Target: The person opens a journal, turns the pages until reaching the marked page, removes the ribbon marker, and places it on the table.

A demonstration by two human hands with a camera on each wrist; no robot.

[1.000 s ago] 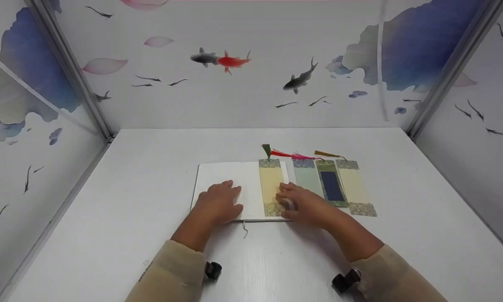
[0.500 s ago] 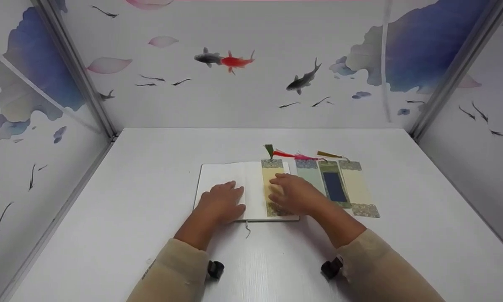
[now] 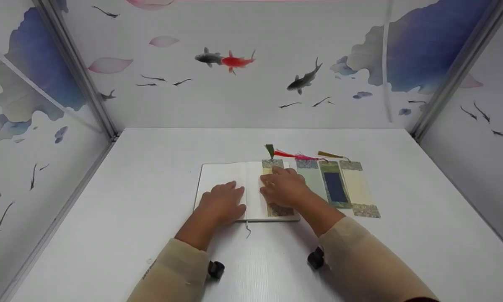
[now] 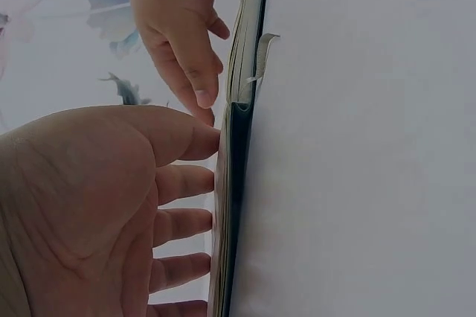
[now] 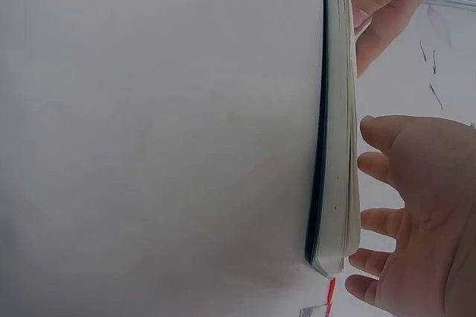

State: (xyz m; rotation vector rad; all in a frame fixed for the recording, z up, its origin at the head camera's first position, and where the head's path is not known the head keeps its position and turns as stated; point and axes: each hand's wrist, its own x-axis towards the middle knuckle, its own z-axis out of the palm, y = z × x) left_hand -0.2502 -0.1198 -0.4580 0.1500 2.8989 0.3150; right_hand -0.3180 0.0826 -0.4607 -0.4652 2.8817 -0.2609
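An open notebook (image 3: 211, 174) with blank white pages lies on the white table. My left hand (image 3: 222, 203) rests on its left page, fingers spread; in the left wrist view its fingertips touch the paper. Across the right page lies a yellow bookmark (image 3: 272, 163) with patterned ends and a dark green tassel (image 3: 269, 150). Over its middle is my right hand (image 3: 287, 186), hiding much of it. In the right wrist view the right fingers, slightly bent and apart, are right at the page surface, pinching nothing. A thin ribbon (image 3: 247, 230) hangs from the notebook's near edge.
Right of the notebook, three more bookmarks lie in a row: a pale green one (image 3: 308, 172), an olive one (image 3: 335, 186) with a dark blue panel, and a cream one (image 3: 357, 182). Their tassels stretch leftward behind them. Printed panels (image 3: 251, 100) wall the table's back and sides.
My right hand has moved left and a little away from me, from the notebook's right edge onto the yellow bookmark. The left hand stays on the left page.
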